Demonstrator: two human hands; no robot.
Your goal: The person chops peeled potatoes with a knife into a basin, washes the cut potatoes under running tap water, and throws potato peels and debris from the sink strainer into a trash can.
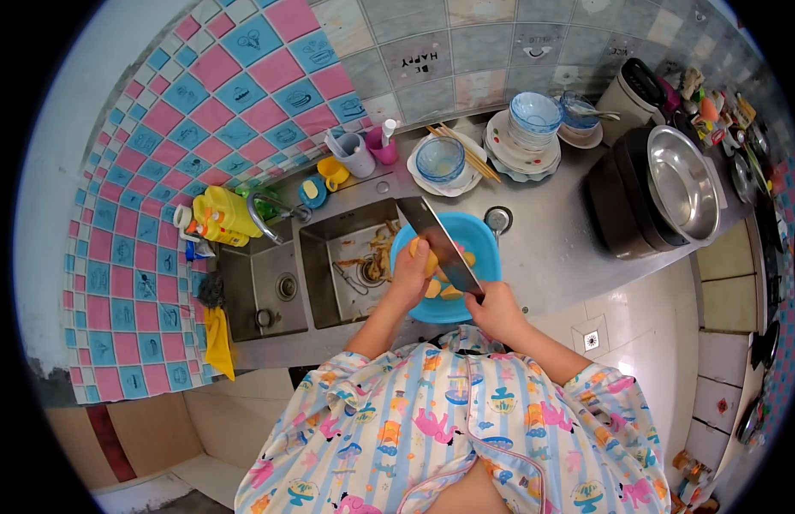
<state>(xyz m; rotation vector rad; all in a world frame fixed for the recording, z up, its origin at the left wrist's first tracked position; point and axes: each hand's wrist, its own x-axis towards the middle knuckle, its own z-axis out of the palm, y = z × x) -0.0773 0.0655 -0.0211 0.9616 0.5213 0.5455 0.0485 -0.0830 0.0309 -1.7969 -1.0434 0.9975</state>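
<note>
Over the blue basin (487,242), my left hand (409,274) grips a peeled yellow potato (427,255), partly hidden by the fingers. My right hand (498,310) is closed round the handle of a broad cleaver (447,245). Its blade slants up to the left across the basin, right beside the potato; whether the edge touches it I cannot tell. Cut yellow chunks (449,293) lie in the basin below both hands.
Left of the basin, a double steel sink (316,265) holds brown peelings (380,248). Bowls and plates (521,141) are stacked behind, near chopsticks (474,156) on a dish. A black cooker (624,201) with a steel bowl (684,184) stands right. Yellow bottles (226,214) stand left.
</note>
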